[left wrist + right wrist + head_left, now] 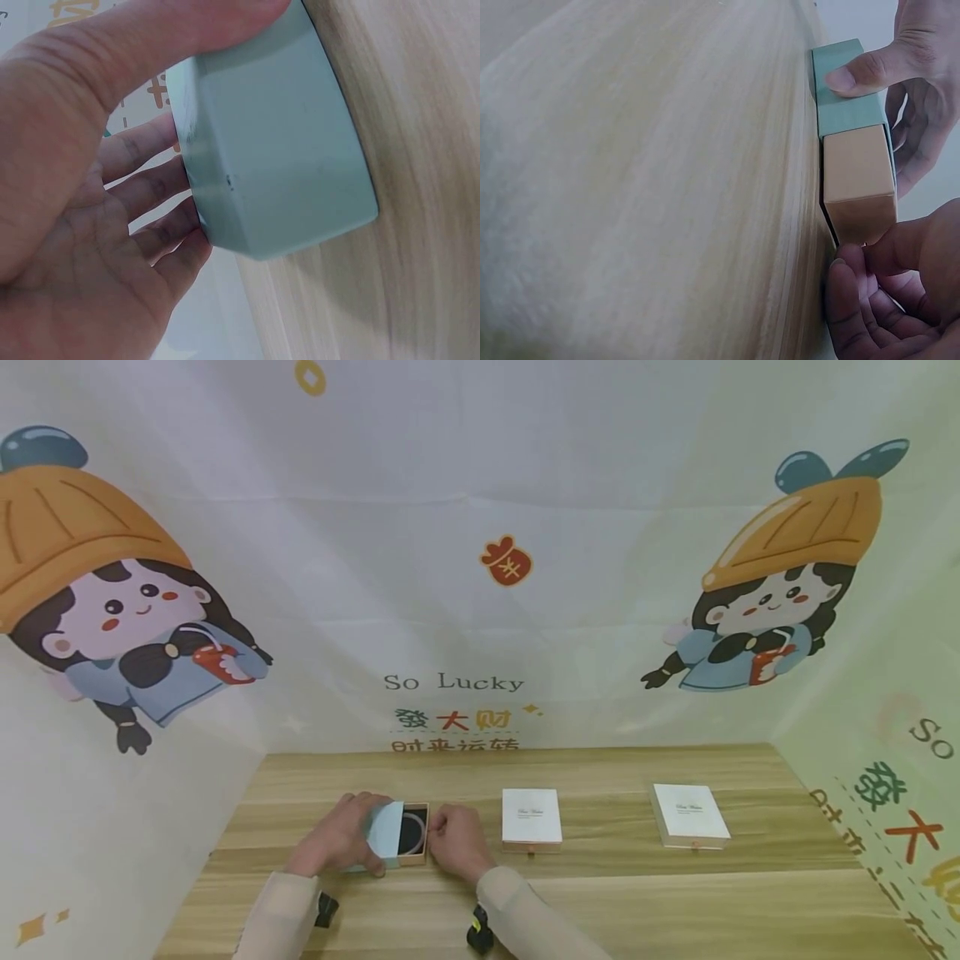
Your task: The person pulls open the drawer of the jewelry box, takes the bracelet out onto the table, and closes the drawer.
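A pale blue-green drawer box (385, 833) lies on the table, its tan inner drawer (859, 165) slid partly out to the right. Inside the drawer, on a dark lining, sits a ring-shaped bangle (419, 832). My left hand (347, 832) grips the box's outer sleeve (285, 142), thumb on the near side and fingers across the far side. At the drawer's outer end, my right hand (459, 842) pinches with thumb and forefinger; the small pull there is hidden by the fingertips.
To the right lie a white drawer box (531, 817) with a small tab and, farther right, another white box (690, 815). The wooden table (675, 902) meets a printed cloth backdrop (585, 693) at its back and sides.
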The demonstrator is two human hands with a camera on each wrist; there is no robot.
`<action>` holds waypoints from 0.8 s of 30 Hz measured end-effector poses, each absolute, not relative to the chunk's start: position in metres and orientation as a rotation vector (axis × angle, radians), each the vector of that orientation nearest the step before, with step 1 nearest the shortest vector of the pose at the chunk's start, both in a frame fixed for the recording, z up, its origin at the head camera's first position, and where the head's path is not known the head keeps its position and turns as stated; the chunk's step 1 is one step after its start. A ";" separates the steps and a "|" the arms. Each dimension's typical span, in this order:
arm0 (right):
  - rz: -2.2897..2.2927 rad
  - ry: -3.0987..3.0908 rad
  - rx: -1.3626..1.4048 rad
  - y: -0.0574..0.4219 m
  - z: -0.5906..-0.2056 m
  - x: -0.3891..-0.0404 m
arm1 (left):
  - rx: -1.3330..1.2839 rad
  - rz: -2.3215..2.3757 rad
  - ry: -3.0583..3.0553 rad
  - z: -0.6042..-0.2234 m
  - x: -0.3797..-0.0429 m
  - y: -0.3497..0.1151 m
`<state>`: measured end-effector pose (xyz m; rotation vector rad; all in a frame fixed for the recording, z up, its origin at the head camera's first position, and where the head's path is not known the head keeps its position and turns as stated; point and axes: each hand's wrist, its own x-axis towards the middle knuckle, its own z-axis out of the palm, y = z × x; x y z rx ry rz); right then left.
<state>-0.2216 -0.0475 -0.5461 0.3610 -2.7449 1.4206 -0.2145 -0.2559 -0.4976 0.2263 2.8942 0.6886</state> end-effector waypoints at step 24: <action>1.385 -2.786 0.361 -0.036 -0.543 -0.220 | 0.183 0.673 2.900 -0.496 -0.214 -0.253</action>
